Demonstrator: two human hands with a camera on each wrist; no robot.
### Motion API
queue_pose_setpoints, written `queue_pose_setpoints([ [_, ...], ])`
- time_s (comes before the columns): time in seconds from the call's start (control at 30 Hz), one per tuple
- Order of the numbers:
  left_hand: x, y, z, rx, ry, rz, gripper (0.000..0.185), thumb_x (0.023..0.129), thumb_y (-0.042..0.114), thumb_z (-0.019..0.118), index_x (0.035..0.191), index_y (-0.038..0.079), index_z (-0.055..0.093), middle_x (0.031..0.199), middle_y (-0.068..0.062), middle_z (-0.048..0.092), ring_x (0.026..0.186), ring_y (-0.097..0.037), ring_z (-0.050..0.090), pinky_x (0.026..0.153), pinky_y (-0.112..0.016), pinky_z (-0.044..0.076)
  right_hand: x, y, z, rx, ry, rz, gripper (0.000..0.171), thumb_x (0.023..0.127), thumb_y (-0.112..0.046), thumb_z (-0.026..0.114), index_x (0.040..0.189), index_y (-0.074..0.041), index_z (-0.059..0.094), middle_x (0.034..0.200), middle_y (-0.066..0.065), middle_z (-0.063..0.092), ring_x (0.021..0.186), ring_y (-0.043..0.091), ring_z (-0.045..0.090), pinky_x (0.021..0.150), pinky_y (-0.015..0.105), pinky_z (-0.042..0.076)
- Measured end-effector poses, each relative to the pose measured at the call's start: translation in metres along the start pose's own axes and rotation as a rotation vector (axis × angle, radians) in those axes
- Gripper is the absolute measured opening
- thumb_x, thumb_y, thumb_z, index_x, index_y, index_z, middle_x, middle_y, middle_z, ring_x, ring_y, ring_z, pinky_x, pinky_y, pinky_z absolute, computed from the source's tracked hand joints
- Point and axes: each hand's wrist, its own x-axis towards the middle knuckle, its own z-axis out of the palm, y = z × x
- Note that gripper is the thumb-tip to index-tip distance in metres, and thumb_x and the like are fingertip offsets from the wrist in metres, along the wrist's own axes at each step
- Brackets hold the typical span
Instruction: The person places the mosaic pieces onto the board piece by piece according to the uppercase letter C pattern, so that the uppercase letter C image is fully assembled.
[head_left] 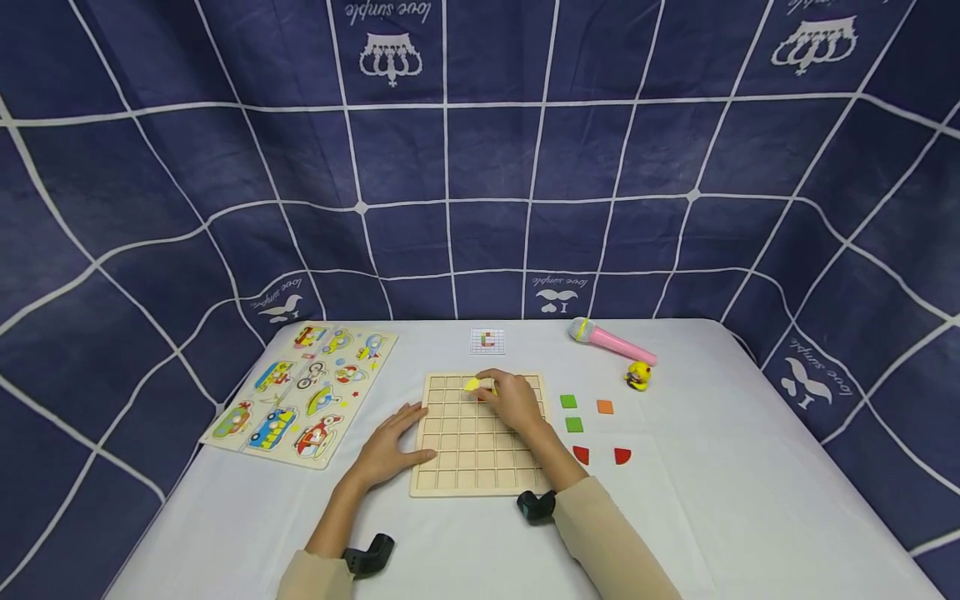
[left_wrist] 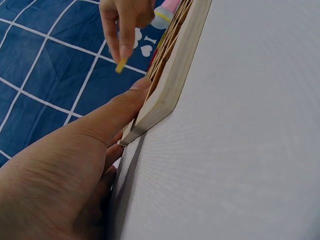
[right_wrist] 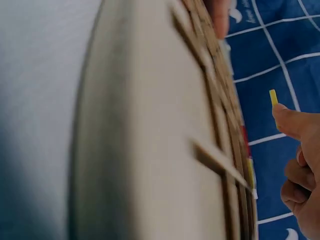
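A square wooden grid board (head_left: 444, 482) lies in the middle of the white table. My right hand (head_left: 517, 404) is over the board's far part, pinching a small yellow piece (head_left: 471, 384) between thumb and fingertips. In the right wrist view that yellow piece (right_wrist: 273, 97) is held up above the grid. Some red and yellow shows on the board beneath this hand, mostly hidden by it. My left hand (head_left: 386, 450) rests at the board's left edge with fingers extended. Its thumb (left_wrist: 122, 107) touches the board's rim in the left wrist view.
Right of the board lie two green squares (head_left: 574, 425), an orange square (head_left: 605, 407) and two red quarter-round pieces (head_left: 622, 457). Behind them are a pink toy microphone (head_left: 618, 342) and a yellow toy figure (head_left: 638, 376). A pattern card (head_left: 487, 342) lies behind the board, a vehicle puzzle (head_left: 300, 396) left.
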Motion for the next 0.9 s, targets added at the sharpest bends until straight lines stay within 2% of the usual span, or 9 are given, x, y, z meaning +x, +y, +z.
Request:
queue_pose_setpoints([
  [0.17,0.000,0.001,-0.001,0.002,0.002,-0.002,0.083,0.069,0.050,0.075,0.139,0.016,0.044,0.146,-0.001,0.034,0.137,-0.025,0.020,0.108,-0.051,0.020,0.003,0.004,0.013,-0.013,-0.089,0.029,0.032,0.081,-0.033,0.071,0.107,-0.015,0.069,0.050,-0.003,0.044,0.047,0.008,0.030,0.040,0.022,0.026],
  [0.3,-0.001,0.001,-0.001,-0.003,0.000,0.001,0.083,0.070,0.050,0.075,0.139,0.016,0.044,0.146,-0.002,0.034,0.137,-0.026,0.020,0.107,-0.053,0.020,0.003,0.006,0.017,-0.034,-0.121,0.053,0.030,0.081,-0.033,0.071,0.106,-0.017,0.070,0.076,0.004,0.065,0.059,0.009,0.046,0.047,0.023,0.037],
  [0.4,-0.001,0.002,-0.002,-0.005,-0.003,0.001,0.083,0.070,0.049,0.075,0.139,0.016,0.043,0.147,-0.002,0.034,0.138,-0.026,0.020,0.108,-0.053,0.019,0.003,0.007,0.019,-0.049,-0.122,0.063,0.030,0.081,-0.033,0.071,0.105,-0.017,0.070,0.098,0.005,0.068,0.072,0.012,0.057,0.055,0.024,0.045],
  [0.43,-0.001,0.002,-0.002,-0.003,-0.002,0.004,0.083,0.070,0.049,0.075,0.139,0.016,0.043,0.147,-0.002,0.034,0.138,-0.027,0.020,0.107,-0.054,0.019,0.002,0.007,0.019,-0.048,-0.121,0.064,0.030,0.081,-0.034,0.071,0.105,-0.017,0.070,0.100,0.005,0.068,0.074,0.014,0.059,0.056,0.025,0.046],
  [0.77,-0.001,0.001,-0.002,0.004,-0.003,0.008,0.083,0.070,0.050,0.075,0.139,0.014,0.043,0.146,-0.003,0.034,0.137,-0.027,0.020,0.107,-0.054,0.020,0.002,0.007,0.019,-0.043,-0.110,0.071,0.030,0.080,-0.032,0.072,0.105,-0.016,0.070,0.103,0.005,0.068,0.083,0.019,0.062,0.063,0.028,0.048],
  [0.87,-0.001,0.001,-0.001,0.001,0.001,0.005,0.083,0.070,0.048,0.075,0.139,0.015,0.044,0.146,-0.002,0.034,0.137,-0.027,0.020,0.107,-0.054,0.019,0.001,0.007,0.017,-0.034,-0.102,0.054,0.031,0.079,-0.031,0.073,0.106,-0.016,0.070,0.099,0.005,0.069,0.078,0.014,0.060,0.063,0.027,0.047],
  [0.9,-0.001,0.001,-0.001,0.000,0.003,0.004,0.083,0.070,0.048,0.076,0.139,0.015,0.044,0.146,-0.002,0.034,0.137,-0.027,0.020,0.107,-0.054,0.019,0.000,0.007,0.016,-0.019,-0.104,0.051,0.031,0.080,-0.030,0.073,0.107,-0.015,0.070,0.091,0.005,0.069,0.070,0.012,0.057,0.058,0.026,0.046],
])
